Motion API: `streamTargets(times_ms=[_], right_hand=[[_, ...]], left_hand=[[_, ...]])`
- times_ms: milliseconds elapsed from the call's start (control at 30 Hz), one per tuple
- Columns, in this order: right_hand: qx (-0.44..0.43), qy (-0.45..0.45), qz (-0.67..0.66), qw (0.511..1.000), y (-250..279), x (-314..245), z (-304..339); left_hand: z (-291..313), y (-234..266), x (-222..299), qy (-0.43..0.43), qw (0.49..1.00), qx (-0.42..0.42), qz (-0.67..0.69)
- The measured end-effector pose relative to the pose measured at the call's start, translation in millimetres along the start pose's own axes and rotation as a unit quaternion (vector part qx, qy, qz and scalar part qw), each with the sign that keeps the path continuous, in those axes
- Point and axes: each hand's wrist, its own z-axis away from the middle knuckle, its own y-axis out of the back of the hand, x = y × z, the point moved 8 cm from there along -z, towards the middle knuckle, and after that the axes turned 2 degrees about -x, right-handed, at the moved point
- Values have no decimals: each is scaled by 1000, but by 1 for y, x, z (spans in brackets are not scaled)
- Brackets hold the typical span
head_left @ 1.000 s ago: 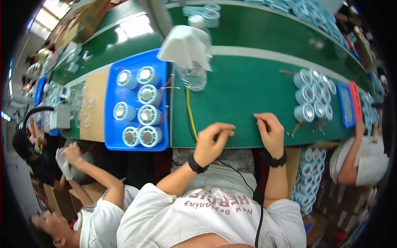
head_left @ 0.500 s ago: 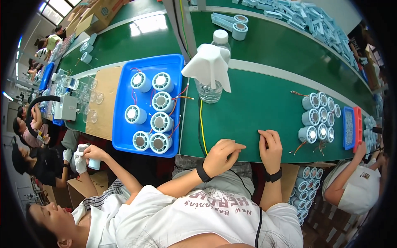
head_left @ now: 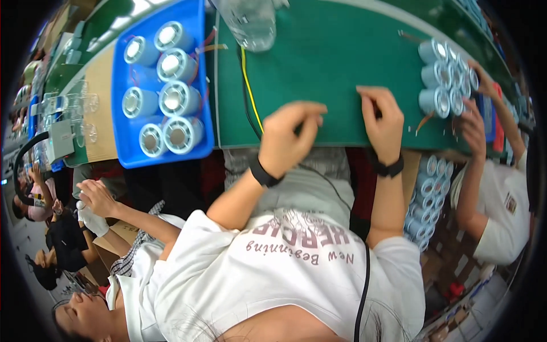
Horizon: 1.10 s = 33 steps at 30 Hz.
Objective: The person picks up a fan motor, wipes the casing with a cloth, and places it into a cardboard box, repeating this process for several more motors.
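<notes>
My left hand [head_left: 293, 134] hovers at the green table's near edge, fingers loosely bent towards the right, thumb a little apart from them. Nothing shows in it. Across a gap, my right hand [head_left: 384, 119] is raised with its fingers half curled and no object visible between them. Left of my hands, a blue tray [head_left: 126, 153] holds several light-blue cylindrical fan units [head_left: 181, 134] with slotted round ends and thin wires. To the right stands a cluster of similar fan units [head_left: 436, 102]; a co-worker's hand [head_left: 474, 126] is at its edge.
A clear plastic bottle [head_left: 250, 25] stands beyond my left hand, beside a yellow cable [head_left: 250, 91] and a black one. More cylinders fill a box [head_left: 424, 199] below the table at right. Co-workers sit on both sides. A brown cardboard sheet [head_left: 101, 108] lies left of the tray.
The view has shifted, so the table sits higher in the picture. The co-worker at right has reached both hands to the fan units. My hands remain apart with nothing visible in them.
</notes>
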Motion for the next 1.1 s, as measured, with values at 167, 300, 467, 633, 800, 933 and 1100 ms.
streamTargets(times_ms=[167,300,467,633,800,933,1100], right_hand=[[-10,35,5,999,-5,10,6],[7,80,-23,996,-5,7,13],[36,41,-8,999,9,5,10],[49,77,-40,995,9,22,9],[71,107,-28,991,9,22,11],[2,-55,-192,980,13,37,11],[-7,-36,-371,928,4,57,10]], left_hand=[[0,1,-19,27,995,21,93],[6,5,-27,1,990,-46,134],[-2,10,-46,90,936,-47,336],[-4,7,-47,83,764,-224,599],[-9,41,-65,117,933,-123,316],[-13,36,-67,116,919,-146,346],[1,32,-54,144,901,-94,399]])
